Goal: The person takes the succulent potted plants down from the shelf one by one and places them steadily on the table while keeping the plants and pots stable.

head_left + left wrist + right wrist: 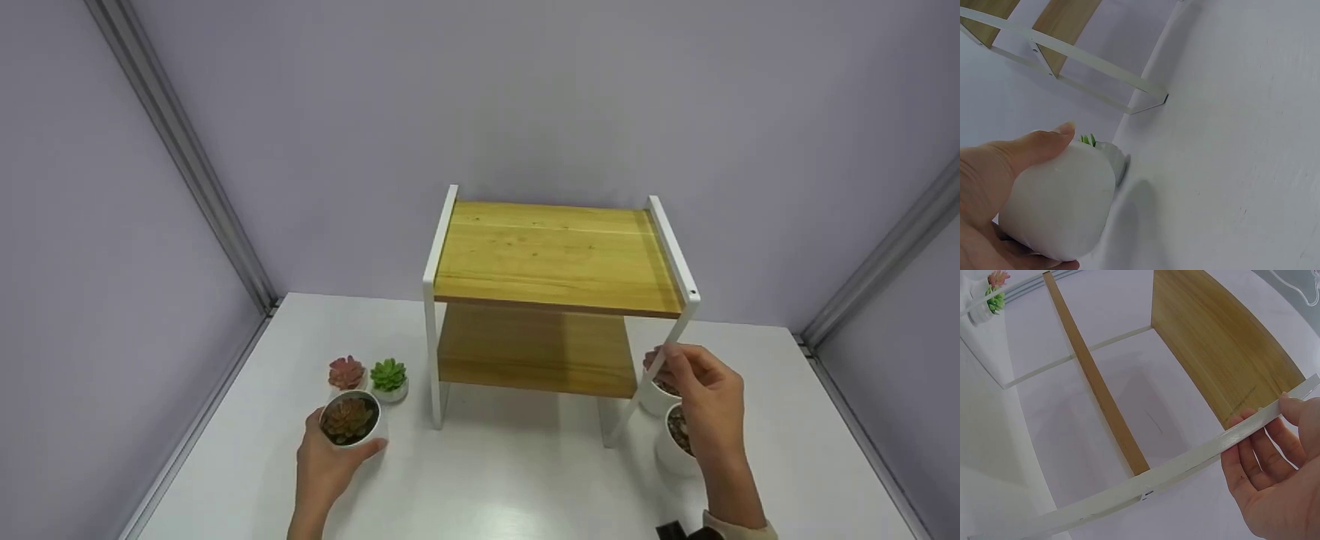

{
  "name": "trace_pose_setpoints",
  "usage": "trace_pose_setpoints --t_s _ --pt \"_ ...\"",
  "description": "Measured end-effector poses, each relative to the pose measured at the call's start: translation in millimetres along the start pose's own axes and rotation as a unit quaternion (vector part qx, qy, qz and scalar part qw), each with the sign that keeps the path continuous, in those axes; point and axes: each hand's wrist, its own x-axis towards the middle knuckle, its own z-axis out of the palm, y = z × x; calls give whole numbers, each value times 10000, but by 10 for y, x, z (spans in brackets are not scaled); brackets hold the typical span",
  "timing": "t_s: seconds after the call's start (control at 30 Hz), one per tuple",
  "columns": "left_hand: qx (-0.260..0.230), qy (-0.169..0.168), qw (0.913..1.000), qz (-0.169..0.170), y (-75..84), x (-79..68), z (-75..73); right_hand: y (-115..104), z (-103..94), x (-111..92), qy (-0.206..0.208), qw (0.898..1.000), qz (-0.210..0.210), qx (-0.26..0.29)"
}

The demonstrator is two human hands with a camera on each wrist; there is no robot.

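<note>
My left hand (321, 463) grips a white pot with a reddish-brown succulent (349, 420), thumb on one side and fingers round the other. In the left wrist view the white pot (1067, 197) tilts and casts a shadow on the table. Just behind it stand a small red succulent (346, 373) and a small green succulent (388, 374). Over at the right, my right hand (716, 401) pinches the front upright of a two-tier wooden shelf (547, 259). The right wrist view shows thumb and fingers on either side of that white bar (1185, 467).
Two white pots stand right of the shelf: a rear pot (655, 401) behind the upright and a front pot (673, 454) filled with pebbles, both partly hidden by my right hand. Pale walls enclose the white table (510, 472) at the back and sides.
</note>
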Motion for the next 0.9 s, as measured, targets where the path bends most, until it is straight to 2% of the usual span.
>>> trace_pose_setpoints --t_s 0.17,0.27,0.4,0.9 --pt "-97 -15 9998 167 -20 53 32 -5 -10 14 -18 10000 31 56" --pt "-145 -30 9997 180 -25 88 51 -6 -5 17 36 9999 77 -97" --pt "-212 0 9997 143 -37 120 67 -8 11 17 133 9993 149 -320" --pt "-294 -30 9995 -91 -90 205 110 18 10 9 140 9991 196 -337"
